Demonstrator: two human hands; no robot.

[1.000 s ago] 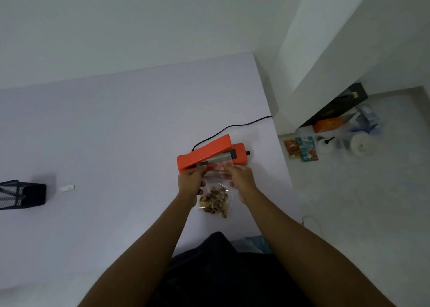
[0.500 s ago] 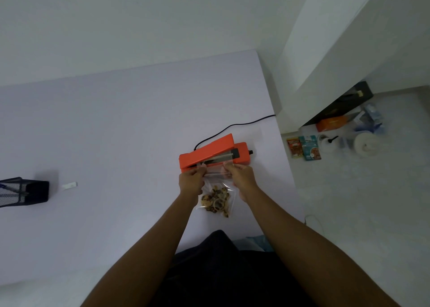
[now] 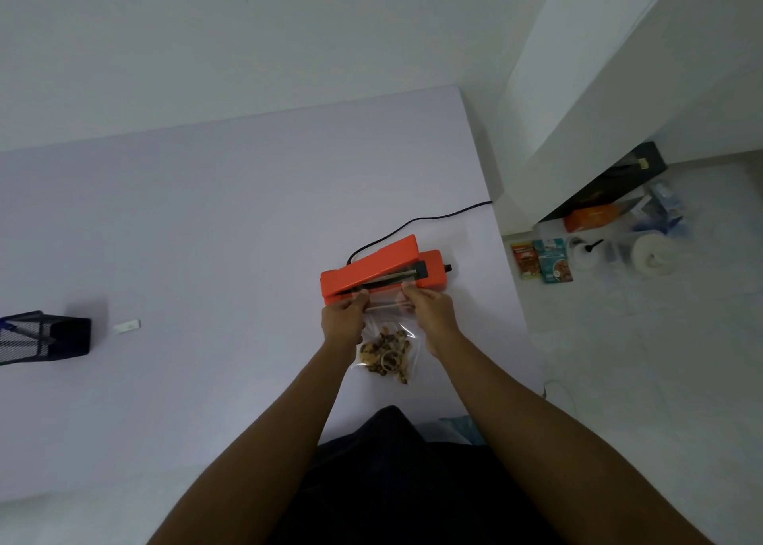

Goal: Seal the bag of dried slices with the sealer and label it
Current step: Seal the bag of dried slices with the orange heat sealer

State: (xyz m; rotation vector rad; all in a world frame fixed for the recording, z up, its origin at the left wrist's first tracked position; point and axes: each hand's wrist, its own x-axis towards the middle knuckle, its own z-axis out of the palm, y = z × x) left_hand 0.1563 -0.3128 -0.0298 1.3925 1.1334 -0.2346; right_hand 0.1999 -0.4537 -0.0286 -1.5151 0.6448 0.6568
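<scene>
Left hand (image 3: pixel 343 320) and right hand (image 3: pixel 431 313) pinch mouth corners of clear plastic bag of brown dried slices (image 3: pixel 386 348) at open orange heat sealer (image 3: pixel 382 272). Risk: slack, wrinkled mouth gives leaky seal; fingertips near bar could get burnt.

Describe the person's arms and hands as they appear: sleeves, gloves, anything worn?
Both forearms are bare from the bottom of the frame up to the wrists, with no sleeves in view. The left hand and right hand are bare: no gloves, and no watch, ring or band visible. The fingers are uncovered. No markings can be made out on the arms in this dim view.
</scene>
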